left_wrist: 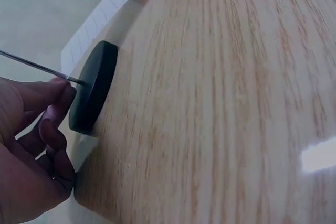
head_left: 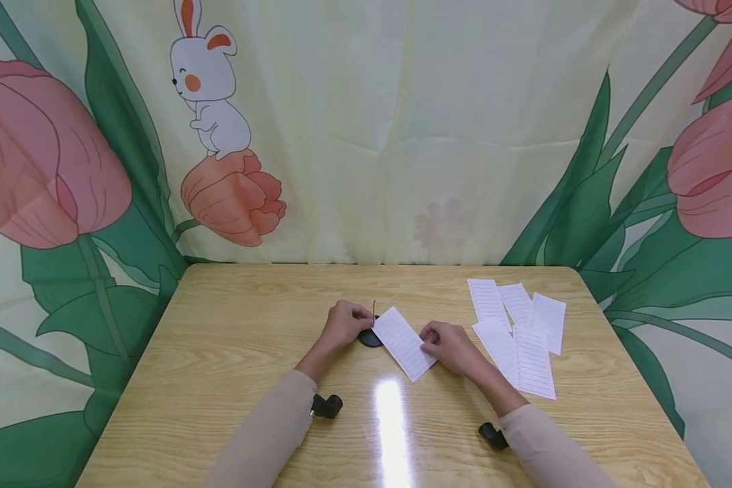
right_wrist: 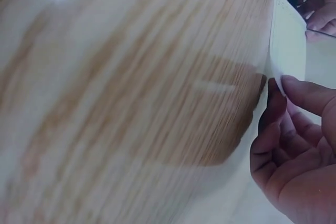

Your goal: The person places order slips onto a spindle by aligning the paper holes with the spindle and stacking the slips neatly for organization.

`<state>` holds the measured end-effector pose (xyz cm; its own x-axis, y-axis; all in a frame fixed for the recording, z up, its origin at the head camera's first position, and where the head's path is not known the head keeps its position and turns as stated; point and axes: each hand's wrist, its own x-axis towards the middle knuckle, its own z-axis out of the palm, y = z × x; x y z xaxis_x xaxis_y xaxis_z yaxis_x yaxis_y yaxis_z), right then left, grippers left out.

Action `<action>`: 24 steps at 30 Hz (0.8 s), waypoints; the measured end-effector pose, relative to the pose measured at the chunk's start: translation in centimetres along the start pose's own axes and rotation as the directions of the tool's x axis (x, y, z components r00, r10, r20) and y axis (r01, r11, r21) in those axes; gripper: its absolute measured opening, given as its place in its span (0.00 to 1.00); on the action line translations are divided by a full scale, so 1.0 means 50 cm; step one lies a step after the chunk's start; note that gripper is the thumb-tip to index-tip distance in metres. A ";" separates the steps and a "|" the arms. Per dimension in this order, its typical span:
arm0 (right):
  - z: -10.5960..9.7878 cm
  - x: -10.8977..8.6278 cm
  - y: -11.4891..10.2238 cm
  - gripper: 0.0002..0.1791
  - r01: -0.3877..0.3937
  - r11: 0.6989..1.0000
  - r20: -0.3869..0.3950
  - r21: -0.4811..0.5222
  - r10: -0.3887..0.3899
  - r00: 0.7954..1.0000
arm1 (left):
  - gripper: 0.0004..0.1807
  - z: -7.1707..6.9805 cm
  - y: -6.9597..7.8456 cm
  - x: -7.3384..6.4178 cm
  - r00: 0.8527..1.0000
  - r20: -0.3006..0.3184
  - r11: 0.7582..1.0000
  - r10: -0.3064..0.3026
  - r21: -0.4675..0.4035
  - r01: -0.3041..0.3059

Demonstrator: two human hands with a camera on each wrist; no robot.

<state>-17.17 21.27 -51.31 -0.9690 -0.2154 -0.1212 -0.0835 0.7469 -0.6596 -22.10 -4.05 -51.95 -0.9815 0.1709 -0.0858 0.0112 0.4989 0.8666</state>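
Note:
A lined white paper slip (head_left: 404, 344) is held at a slant between both hands above the table. My right hand (head_left: 453, 347) pinches its right edge between thumb and fingers, also seen in the right wrist view. At the opposite corner, the thumb and fingertip of my left hand (head_left: 345, 322) pinch the paper right beside the thin metal rod (left_wrist: 39, 67) of a bill spike. The spike's round black base (left_wrist: 97, 90) stands on the table under the left fingertips. Whether the rod passes through the paper is hidden by the fingers.
Several lined paper slips (head_left: 533, 362) lie spread and partly overlapping at the right of the wooden table (head_left: 238, 325). A printed curtain (head_left: 354, 135) hangs behind the table's back edge. Black devices (head_left: 327, 407) are worn at both wrists. Glare shows on the tabletop in front.

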 end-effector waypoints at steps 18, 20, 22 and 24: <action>-0.003 -0.008 -0.004 0.04 -0.013 0.998 -0.042 -0.064 0.010 0.999 | 0.03 0.008 -0.006 0.002 0.999 -0.037 0.999 0.000 0.034 0.001; -0.009 -0.014 0.000 0.04 -0.001 0.998 -0.055 -0.067 -0.002 0.998 | 0.04 0.007 -0.006 0.001 0.999 -0.033 1.000 0.001 0.029 0.000; -0.018 -0.022 0.007 0.04 -0.006 0.998 -0.071 -0.067 0.002 0.997 | 0.04 0.005 -0.006 -0.001 1.000 -0.028 1.000 0.003 0.024 -0.002; -0.030 -0.032 0.017 0.04 -0.013 0.998 -0.085 -0.069 0.008 0.996 | 0.04 0.004 -0.006 -0.001 1.000 -0.021 1.000 0.005 0.022 -0.005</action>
<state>-16.03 23.17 -50.57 -0.9859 -0.1554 -0.0627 -0.0863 0.7913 -0.6053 -22.01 -4.04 -52.33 -0.9853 0.1554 -0.0709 0.0199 0.5166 0.8560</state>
